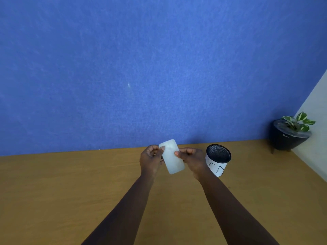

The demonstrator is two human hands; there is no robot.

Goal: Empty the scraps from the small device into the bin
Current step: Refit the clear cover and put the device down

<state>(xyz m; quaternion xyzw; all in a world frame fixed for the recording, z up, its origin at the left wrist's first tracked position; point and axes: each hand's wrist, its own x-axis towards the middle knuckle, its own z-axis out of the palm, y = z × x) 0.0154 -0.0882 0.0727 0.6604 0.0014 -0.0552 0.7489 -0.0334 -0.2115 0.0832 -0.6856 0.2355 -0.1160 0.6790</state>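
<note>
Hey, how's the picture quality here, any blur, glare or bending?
Head view: the white device looks washed out and soft between the left hand and right hand; wide-angle bending curves the table edge; the bin stays fairly sharp.

Nothing is reading clearly: black strokes on the bin's [216,166] white wrap and a small pale mark on the planter [285,138] are staying illegible.

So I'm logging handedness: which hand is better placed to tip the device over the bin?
Right hand: it grips the white device beside the mesh bin; the left hand is farther away.
</note>
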